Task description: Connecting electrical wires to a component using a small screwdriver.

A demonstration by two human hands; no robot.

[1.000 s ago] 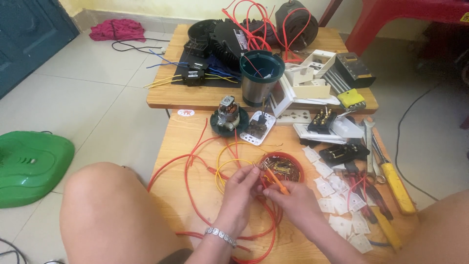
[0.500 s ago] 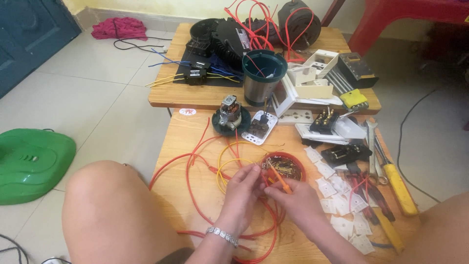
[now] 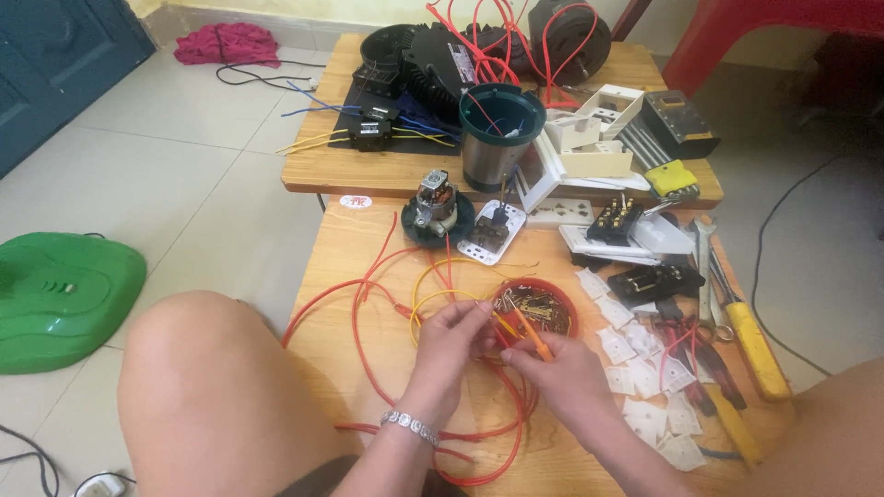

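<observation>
My left hand (image 3: 448, 342) pinches a small part and a yellow wire (image 3: 433, 296) at the edge of a round red dish (image 3: 534, 308) full of small metal screws. My right hand (image 3: 562, 368) grips a thin orange-handled screwdriver (image 3: 529, 333), its tip pointing toward my left fingers. Both hands hover over loops of red wire (image 3: 368, 359) on a low wooden table (image 3: 359, 239). A silver bracelet sits on my left wrist.
A small motor (image 3: 437, 204) on a dark green base and a white switch plate (image 3: 493, 232) stand behind the dish. White switch pieces (image 3: 645, 377), pliers and a yellow-handled tool (image 3: 755, 345) lie right. A second table (image 3: 396, 170) holds a metal canister (image 3: 497, 138). A green cover (image 3: 60, 294) lies on the floor.
Both hands stay at the red dish, with only slight finger and screwdriver shifts. The view has tilted a little.
</observation>
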